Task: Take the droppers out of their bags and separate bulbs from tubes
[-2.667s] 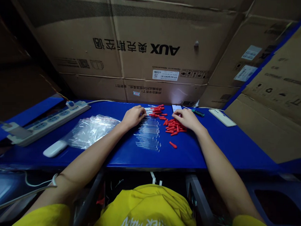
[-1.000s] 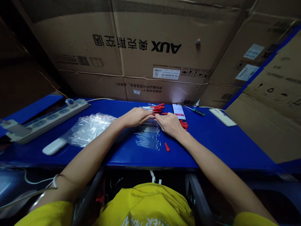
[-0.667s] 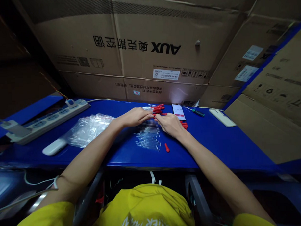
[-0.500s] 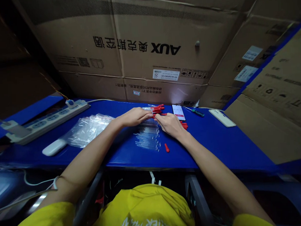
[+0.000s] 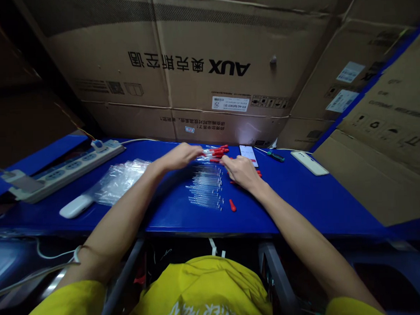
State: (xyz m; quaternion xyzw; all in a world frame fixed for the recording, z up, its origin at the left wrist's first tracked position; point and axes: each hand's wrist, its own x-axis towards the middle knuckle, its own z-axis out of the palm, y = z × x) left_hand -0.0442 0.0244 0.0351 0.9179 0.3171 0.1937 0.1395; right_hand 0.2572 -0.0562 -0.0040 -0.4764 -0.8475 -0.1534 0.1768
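Note:
My left hand is closed, its fingertips at the left side of a pile of glass droppers with red rubber bulbs. A small red end shows at those fingertips, apparently a dropper's bulb; its tube is hidden. My right hand has curled fingers just right of the pile, over some loose red bulbs; what it pinches, if anything, is hidden. Below both hands lies a row of bare glass tubes, side by side. One separate red bulb rests right of the row's near end.
Clear plastic bags and a white oval device lie left, by a power strip. Behind my right hand are a lit phone and a green-handled screwdriver. A pale flat case lies farther right. Cardboard walls the back.
My hands have moved apart from where they met over the tubes. The left has shifted left and slightly away from me; the right has moved a little right.

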